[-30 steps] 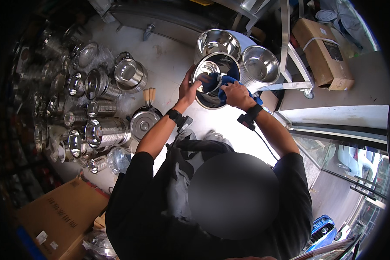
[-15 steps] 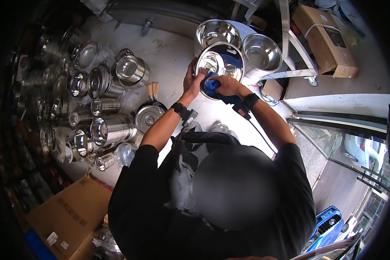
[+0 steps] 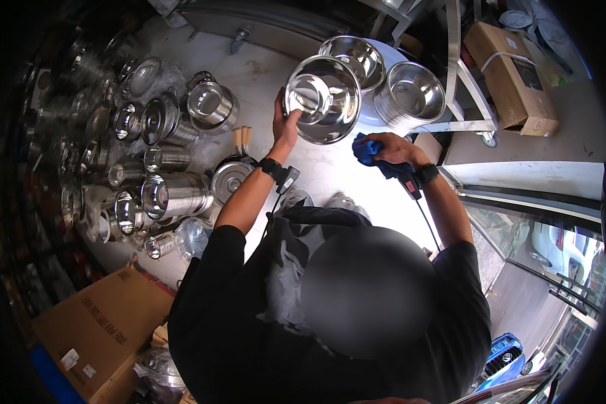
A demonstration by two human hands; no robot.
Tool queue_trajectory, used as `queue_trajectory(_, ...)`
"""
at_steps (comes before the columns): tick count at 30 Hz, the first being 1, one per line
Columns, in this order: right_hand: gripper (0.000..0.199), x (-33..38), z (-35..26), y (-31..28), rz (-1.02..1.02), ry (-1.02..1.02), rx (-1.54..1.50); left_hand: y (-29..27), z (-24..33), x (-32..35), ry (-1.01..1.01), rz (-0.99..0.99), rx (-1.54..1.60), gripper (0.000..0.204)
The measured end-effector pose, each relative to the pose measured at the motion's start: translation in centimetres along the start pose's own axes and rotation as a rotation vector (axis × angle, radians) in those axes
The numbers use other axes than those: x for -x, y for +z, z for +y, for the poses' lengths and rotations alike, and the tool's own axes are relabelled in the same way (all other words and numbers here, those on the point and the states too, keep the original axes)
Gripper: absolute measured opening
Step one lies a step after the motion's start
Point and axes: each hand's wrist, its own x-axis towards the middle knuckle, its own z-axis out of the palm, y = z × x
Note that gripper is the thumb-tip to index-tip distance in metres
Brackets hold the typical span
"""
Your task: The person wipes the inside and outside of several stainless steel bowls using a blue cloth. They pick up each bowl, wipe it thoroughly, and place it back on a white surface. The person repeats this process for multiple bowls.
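Note:
A shiny steel bowl (image 3: pixel 340 121) is held up in my left hand (image 3: pixel 286 128), the thumb over its near rim and the fingers behind it. Its open inside is tilted toward me. My right hand (image 3: pixel 394 149) is closed on a bunched blue cloth (image 3: pixel 368 149), to the right of the bowl and apart from it. Just beyond stand two more steel vessels: one bowl (image 3: pixel 367 57) partly hidden behind the held one, and a stack of bowls (image 3: pixel 411 101) to the right.
Steel pots and bowls (image 3: pixel 175 195) crowd the floor on the left, some in clear plastic. Wooden-handled pans (image 3: pixel 232 178) lie nearer. A wheeled metal rack (image 3: pixel 461 87) and a strapped carton (image 3: pixel 512 77) stand far right. A large cardboard box (image 3: pixel 108 323) lies near left.
My right hand with the cloth has come away from the bowl, moving right and nearer. The bowl has shifted slightly left in my left hand, and its inside now shows uncovered.

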Motion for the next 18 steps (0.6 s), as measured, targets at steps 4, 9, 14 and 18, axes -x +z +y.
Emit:
queue_trajectory(4, 0.045, 0.5, 1.1, 1.4, 0.403, 0.469, -0.79, -1.5, -1.6, -1.1, -0.174, 0.092, 0.157, 0.072)
queue_trajectory(9, 0.044, -3.4, 1.4, 2.8, 0.796, 0.202, -1.136, 2.1, -1.0, 0.5, -0.362, 0.091, 0.215, 0.074)
queue_trajectory(14, 0.042, -4.8, 0.2, 3.1, 0.914, 0.167, -1.24, 5.1, -2.5, 2.3, -0.425, -0.006, 0.267, 0.065)
queue_trajectory(18, 0.031, -4.4, 0.9, 2.4, 0.897, 0.28, -1.204, 2.6, -3.0, 2.2, -0.353, -0.18, 0.134, 0.096)
